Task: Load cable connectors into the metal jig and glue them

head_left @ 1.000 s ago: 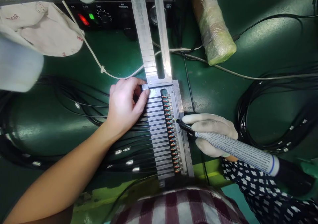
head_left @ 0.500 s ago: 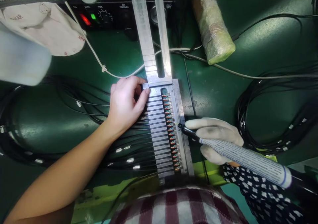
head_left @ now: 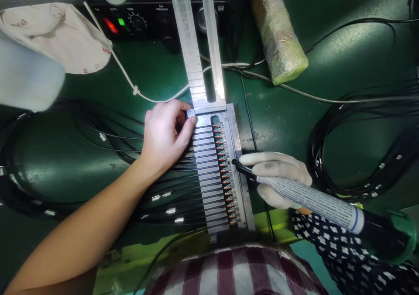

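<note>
My bare left hand (head_left: 165, 133) pinches the upper left corner of a slotted metal fixture (head_left: 206, 155) between thumb and fingers. Black cables (head_left: 178, 181) lie in its slots, and their stripped ends carry small metal connectors (head_left: 226, 177) in a column along the right side. In my gloved right hand (head_left: 278, 173) is a glue dispensing syringe (head_left: 314, 205) with a printed label, black nozzle and green rear end. Its nozzle tip is over the right rail, close beside the connectors around the middle of the column. Whether the tip touches anything cannot be made out.
Behind the fixture stands a black dispenser box (head_left: 140, 22) with lit switches. Two long metal bars (head_left: 190, 46) run back from the fixture. A wrapped block (head_left: 283, 46) lies at the back right, a coil of black cables (head_left: 319, 155) at the right. A whitish bottle-like object (head_left: 29, 74) is blurred at left.
My right hand and the syringe have shifted slightly left and up, bringing the nozzle closer to the connectors. My left hand keeps its hold on the fixture.
</note>
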The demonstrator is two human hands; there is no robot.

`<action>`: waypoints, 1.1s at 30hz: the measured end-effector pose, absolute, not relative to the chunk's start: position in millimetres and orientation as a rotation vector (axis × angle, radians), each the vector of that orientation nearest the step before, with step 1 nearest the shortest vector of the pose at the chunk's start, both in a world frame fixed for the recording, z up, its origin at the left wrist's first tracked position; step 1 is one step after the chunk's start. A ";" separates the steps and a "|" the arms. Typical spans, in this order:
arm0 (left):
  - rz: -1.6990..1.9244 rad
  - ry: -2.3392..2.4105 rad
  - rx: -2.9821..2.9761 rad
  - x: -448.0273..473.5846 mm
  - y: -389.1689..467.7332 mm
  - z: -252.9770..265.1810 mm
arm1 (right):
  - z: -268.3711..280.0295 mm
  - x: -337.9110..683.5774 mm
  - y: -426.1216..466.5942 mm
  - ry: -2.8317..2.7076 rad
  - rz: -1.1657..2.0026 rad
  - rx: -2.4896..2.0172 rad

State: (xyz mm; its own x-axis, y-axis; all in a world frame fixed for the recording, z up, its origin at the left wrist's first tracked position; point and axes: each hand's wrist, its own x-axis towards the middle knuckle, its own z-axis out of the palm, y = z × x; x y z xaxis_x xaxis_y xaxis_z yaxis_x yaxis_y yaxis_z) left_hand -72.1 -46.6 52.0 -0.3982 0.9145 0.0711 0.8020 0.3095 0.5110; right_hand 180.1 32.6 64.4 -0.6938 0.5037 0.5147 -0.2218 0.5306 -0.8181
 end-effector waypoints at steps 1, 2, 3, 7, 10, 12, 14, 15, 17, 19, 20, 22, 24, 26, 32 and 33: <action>0.708 2.343 1.573 -72.2 -46.6 51.9 | 63.9 179.7 32.0 -1.997 1.207 -0.230; 0.710 2.344 1.575 -72.2 -46.7 51.7 | 63.5 179.2 31.2 -1.983 1.197 -0.236; 0.711 2.347 1.576 -72.3 -46.7 51.4 | 63.2 178.8 30.4 -1.972 1.192 -0.243; 0.709 2.347 1.582 -72.7 -47.0 50.1 | 62.9 178.7 28.1 -1.961 1.175 -0.265; 0.715 2.342 1.599 -73.0 -47.3 49.4 | 63.8 179.5 28.7 -1.975 1.171 -0.251; 0.721 2.342 1.606 -73.2 -47.4 49.1 | 64.8 179.4 29.5 -1.982 1.174 -0.246; 0.724 2.338 1.608 -73.1 -47.3 49.2 | 65.9 178.7 30.1 -1.977 1.176 -0.252; 0.725 2.338 1.609 -73.0 -47.2 49.4 | 66.4 178.3 30.3 -1.974 1.176 -0.257; 0.730 2.342 1.608 -72.6 -46.9 50.1 | 67.1 177.7 30.6 -1.972 1.173 -0.266; 0.729 2.350 1.600 -72.1 -46.5 51.2 | 67.2 177.8 30.8 -1.982 1.171 -0.267; 0.729 2.351 1.597 -71.9 -46.4 51.7 | 67.0 178.1 30.8 -1.990 1.173 -0.265; 0.735 2.345 1.595 -71.6 -46.2 52.4 | 66.2 178.6 30.8 -1.993 1.182 -0.266; 0.753 2.337 1.604 -71.8 -46.2 52.2 | 65.2 178.9 30.8 -1.984 1.187 -0.274; 0.770 2.335 1.615 -72.2 -46.4 51.4 | 64.7 178.9 31.1 -1.984 1.185 -0.275; 0.728 2.344 1.615 -72.6 -46.8 51.2 | 64.8 178.6 33.2 -2.010 1.226 -0.266; 0.718 2.343 1.612 -72.5 -46.8 51.6 | 65.1 178.8 33.5 -2.013 1.228 -0.265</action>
State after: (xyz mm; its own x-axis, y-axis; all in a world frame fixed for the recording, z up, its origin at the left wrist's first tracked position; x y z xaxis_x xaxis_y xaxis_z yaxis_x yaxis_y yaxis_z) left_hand -72.5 -46.8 51.6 -0.3812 0.9190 0.1010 0.8178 0.2842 0.5004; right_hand 178.8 33.5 65.1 -0.6973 0.5227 0.4904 -0.1967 0.5184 -0.8322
